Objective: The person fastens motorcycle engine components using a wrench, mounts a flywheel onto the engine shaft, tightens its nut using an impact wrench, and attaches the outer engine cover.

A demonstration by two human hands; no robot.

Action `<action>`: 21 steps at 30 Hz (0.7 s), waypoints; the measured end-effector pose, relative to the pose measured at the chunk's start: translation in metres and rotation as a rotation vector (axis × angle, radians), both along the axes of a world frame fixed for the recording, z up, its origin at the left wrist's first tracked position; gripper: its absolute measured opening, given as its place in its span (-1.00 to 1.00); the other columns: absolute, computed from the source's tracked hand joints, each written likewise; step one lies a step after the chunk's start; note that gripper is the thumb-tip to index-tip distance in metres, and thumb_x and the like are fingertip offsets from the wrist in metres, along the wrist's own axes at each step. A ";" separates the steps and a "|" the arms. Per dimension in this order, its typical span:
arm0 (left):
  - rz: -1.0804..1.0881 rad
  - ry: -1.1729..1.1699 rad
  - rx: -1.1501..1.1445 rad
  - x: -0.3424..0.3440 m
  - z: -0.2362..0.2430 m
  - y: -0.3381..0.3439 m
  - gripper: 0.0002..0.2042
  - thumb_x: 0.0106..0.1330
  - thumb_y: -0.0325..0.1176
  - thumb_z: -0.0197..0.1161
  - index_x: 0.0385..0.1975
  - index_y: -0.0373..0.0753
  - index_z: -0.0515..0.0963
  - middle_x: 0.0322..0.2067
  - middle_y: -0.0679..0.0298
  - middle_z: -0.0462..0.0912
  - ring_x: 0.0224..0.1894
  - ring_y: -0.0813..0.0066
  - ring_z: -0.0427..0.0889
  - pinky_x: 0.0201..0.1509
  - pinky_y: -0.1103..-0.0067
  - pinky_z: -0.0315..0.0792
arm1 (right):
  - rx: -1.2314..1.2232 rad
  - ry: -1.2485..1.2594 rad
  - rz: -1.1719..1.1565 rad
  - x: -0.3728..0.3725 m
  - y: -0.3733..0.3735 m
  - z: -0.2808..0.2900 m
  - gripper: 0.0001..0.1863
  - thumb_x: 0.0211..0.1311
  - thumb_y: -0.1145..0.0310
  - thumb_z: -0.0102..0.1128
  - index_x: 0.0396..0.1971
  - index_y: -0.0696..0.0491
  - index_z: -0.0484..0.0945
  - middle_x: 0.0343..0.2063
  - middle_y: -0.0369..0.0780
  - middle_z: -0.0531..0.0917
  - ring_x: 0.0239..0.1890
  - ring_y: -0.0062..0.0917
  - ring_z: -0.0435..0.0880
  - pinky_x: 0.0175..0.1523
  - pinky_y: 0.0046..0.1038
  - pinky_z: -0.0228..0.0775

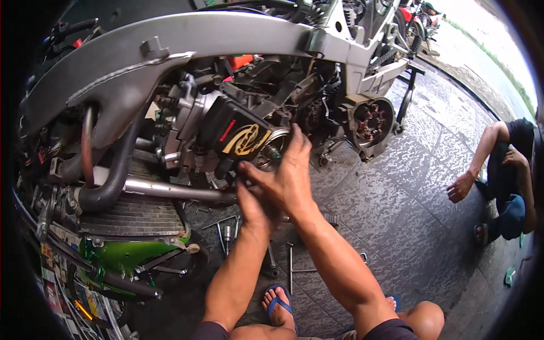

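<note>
A black engine cylinder block [229,127] with gold and red markings sits tilted at the front of the motorcycle engine. Its right end shows a round metal rim [276,137], with something greenish inside. My right hand [286,178] curves around that end, thumb at the lower side and fingers up along the right of the rim. Below, partly behind the right hand, my left hand [255,209] grips the underside of the block; most of its fingers are hidden. To the left, the block meets the grey metal cylinder head [190,113].
A silver frame beam [226,34] arches over the engine. A round casing [371,122] with its insides exposed sits at right. The radiator [133,212] and green bodywork [127,255] are lower left. Wrenches [292,266] lie on the tiled floor. Another person's hand [462,187] hangs far right.
</note>
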State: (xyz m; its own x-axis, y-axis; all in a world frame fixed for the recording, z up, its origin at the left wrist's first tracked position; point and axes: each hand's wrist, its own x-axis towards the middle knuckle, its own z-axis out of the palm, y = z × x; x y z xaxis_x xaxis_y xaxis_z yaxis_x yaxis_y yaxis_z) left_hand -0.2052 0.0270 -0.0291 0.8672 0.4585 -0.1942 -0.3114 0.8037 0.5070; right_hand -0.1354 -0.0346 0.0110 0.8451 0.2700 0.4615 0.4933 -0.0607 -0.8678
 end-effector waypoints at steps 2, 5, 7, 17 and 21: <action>-0.024 -0.064 0.007 0.003 0.007 -0.002 -0.19 0.30 0.40 -0.07 0.27 -0.25 0.34 0.21 0.14 0.45 0.22 0.22 0.43 0.36 0.33 0.25 | -0.013 0.012 -0.029 0.001 0.004 0.001 0.29 -0.33 0.05 0.66 0.32 0.36 0.00 0.17 0.21 0.24 0.25 0.08 0.30 0.34 -0.16 0.23; 0.028 -0.099 0.079 0.007 0.011 -0.006 -0.26 0.37 0.31 -0.09 0.26 -0.26 0.34 0.19 0.13 0.46 0.19 0.22 0.45 0.35 0.37 0.27 | 0.004 0.033 -0.021 0.002 0.005 0.000 0.26 -0.32 0.11 0.64 0.31 0.37 0.00 0.18 0.20 0.24 0.26 0.07 0.27 0.36 -0.17 0.20; 0.064 -0.111 0.145 0.009 0.012 -0.007 -0.28 0.39 0.29 -0.11 0.26 -0.26 0.34 0.18 0.13 0.46 0.19 0.22 0.46 0.35 0.37 0.27 | 0.008 0.006 -0.020 0.000 0.006 -0.001 0.24 -0.31 0.14 0.62 0.31 0.38 0.01 0.19 0.20 0.23 0.27 0.06 0.25 0.38 -0.18 0.17; -0.032 0.040 -0.010 -0.009 0.011 -0.008 -0.41 0.44 0.16 -0.09 0.26 -0.17 0.34 0.16 0.18 0.49 0.20 0.26 0.45 0.30 0.33 0.31 | 0.085 0.192 0.077 -0.001 -0.004 -0.008 0.36 -0.32 0.02 0.68 0.34 0.43 -0.05 0.24 0.27 0.23 0.32 0.05 0.28 0.41 -0.23 0.16; 0.062 0.436 0.565 -0.062 0.021 -0.020 -0.65 0.46 -0.19 0.03 0.11 -0.25 0.45 -0.05 0.23 0.59 -0.03 0.42 0.57 0.07 0.38 0.45 | 0.173 0.430 0.089 -0.005 0.006 -0.008 0.35 -0.25 0.08 0.65 0.35 0.44 -0.13 0.25 0.32 0.21 0.31 0.07 0.29 0.39 -0.25 0.18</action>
